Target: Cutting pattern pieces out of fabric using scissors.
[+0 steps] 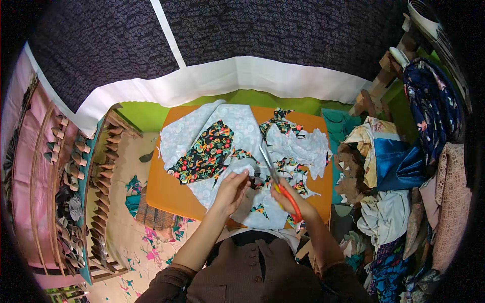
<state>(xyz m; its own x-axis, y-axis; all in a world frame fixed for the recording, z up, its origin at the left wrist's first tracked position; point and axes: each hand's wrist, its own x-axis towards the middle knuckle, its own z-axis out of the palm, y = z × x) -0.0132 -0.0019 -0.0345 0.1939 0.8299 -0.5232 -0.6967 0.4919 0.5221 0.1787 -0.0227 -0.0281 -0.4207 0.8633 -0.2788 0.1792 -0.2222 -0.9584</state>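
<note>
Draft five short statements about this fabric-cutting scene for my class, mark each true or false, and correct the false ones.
1. The right hand holds scissors. True.
2. Both hands hold scissors. False: the left hand grips pale fabric.
3. Coloured scraps lie on the floor left of the table. True.
4. The tabletop is blue. False: it is orange.
5. A black floral piece lies to the left of the scissors. True.
</note>
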